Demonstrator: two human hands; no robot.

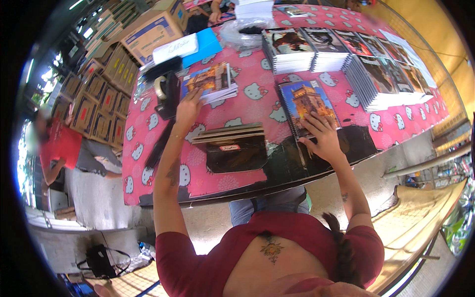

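The two hands are apart: the left hand (pixel 192 102) rests on one fanned pile of tower-cover booklets (pixel 210 78) at eleven o'clock, its thumb's grip impossible to tell; the right hand (pixel 321 131) spreads flat on one spiral notebook (pixel 303 99) at two o'clock. A sideways drag could skew the uneven pile; hard pressing might crease the notebook's cover. The tabletop (pixel 257 111) also carries one tape dispenser (pixel 169 96) at ten o'clock and notebook stacks (pixel 292 63) too overlapped to count

On the pink patterned tablecloth (pixel 250 110), 1 blue-and-orange spiral-bound notebook (pixel 308 100) lies right of dark rectangular boards (pixel 236 157), before white-paged spiral-bound stacks (pixel 292 63); 1 black tape dispenser (pixel 170 94) stands left of 1 blue-and-orange paper pile (pixel 215 79).
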